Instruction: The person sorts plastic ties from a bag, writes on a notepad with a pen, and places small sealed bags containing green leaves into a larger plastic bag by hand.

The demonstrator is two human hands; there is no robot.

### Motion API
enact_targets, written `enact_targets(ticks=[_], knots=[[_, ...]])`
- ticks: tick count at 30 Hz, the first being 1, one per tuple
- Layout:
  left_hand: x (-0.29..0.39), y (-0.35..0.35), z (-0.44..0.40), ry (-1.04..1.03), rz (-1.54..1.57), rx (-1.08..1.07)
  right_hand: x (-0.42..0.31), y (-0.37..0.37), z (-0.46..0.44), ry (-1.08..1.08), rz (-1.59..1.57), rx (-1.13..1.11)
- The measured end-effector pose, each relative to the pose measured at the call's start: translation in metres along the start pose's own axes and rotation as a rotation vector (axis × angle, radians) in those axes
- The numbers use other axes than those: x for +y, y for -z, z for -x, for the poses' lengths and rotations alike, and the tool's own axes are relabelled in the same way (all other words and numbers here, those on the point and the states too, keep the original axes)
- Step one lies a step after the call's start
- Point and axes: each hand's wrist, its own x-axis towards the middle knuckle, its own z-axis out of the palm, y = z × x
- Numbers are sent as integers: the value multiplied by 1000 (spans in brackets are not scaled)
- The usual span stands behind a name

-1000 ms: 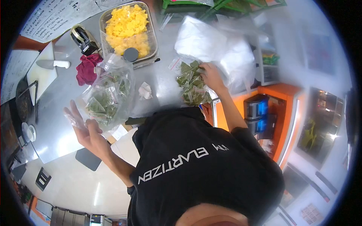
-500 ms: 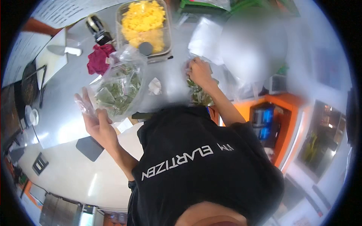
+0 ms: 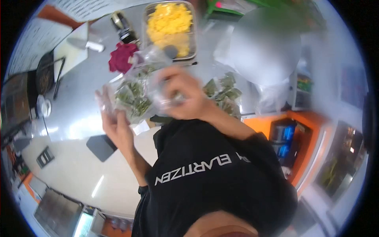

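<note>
My left hand (image 3: pixel 118 126) is at the left edge of a large clear bag, its fingers raised and its thumb apart, with a piece of clear plastic (image 3: pixel 105 106) held against the fingers. The large bag holds small packets of green leaves (image 3: pixel 133 96). My right hand (image 3: pixel 187 96) is curled and blurred by motion, just right of those packets. Clear plastic with something green (image 3: pixel 176 96) shows in its fingers. More leaf packets (image 3: pixel 227 93) form a pile on the metal table, partly behind my right forearm.
At the back, a clear container (image 3: pixel 193 33) holds yellow chunks. Near it are a tape dispenser (image 3: pixel 124 29), a crimson cloth (image 3: pixel 122 57) and a pen (image 3: pixel 187 64). A knife (image 3: pixel 94 46) rests on a white board (image 3: pixel 73 59). White plastic bags (image 3: pixel 272 96) are at the right.
My right hand has moved left from the leaf pile to the large bag, with clear plastic in its fingers. My left hand stays beside the bag. The view has shifted.
</note>
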Motion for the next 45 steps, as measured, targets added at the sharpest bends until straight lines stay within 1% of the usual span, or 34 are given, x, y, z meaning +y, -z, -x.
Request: enact_targets(ticks=[1,3,6,7,9,11,13,15,18,21,24,27,30,33,36,38,40,41,42,43,44,45], knots=[[-2,1,-1,-16,-3,-6,12,-18,-4,2,-19,-92],[0,-1,0,-22,-8,3,21,-41,-12,-82,228,-126],[1,4,2,-7,-36,60,13,-19,-2,-126,146,-75],[-1,8,3,-2,-46,70,11,0,3,-156,174,-79],[-4,9,3,-14,-58,103,29,40,32,-470,152,-51],[-5,7,1,-10,-40,93,60,96,68,-721,450,-173],[-6,6,0,-9,-23,76,85,151,125,-646,973,-366],[-7,4,-4,-14,-12,39,97,181,158,-545,1030,-209],[-5,-2,-7,-15,-9,-13,101,198,176,-608,1007,-175],[-6,-6,-8,5,5,-30,112,212,180,-713,961,-266],[-5,-9,-5,17,13,-7,114,220,174,-635,764,-162],[-8,1,-3,16,-25,4,107,217,165,-797,519,72],[-12,4,-2,19,-7,22,99,222,151,-999,474,52],[-5,0,1,32,8,45,74,217,124,-1071,393,126],[-6,3,2,14,0,16,60,210,103,-851,328,269],[-9,2,1,8,3,27,35,170,68,-592,-156,504],[2,-4,2,39,8,38,4,122,30,-449,-198,368],[5,-3,2,23,-31,26,-6,98,16,-372,-199,313],[4,-5,2,11,-27,36,-10,78,8,-376,-67,193],[2,-5,3,1,-18,42,-2,55,3,-356,-395,106],[0,-5,4,-9,-3,44,11,33,-8,-230,-203,-87],[-1,-3,4,-34,0,27,17,13,-14,-130,-9,-150]])
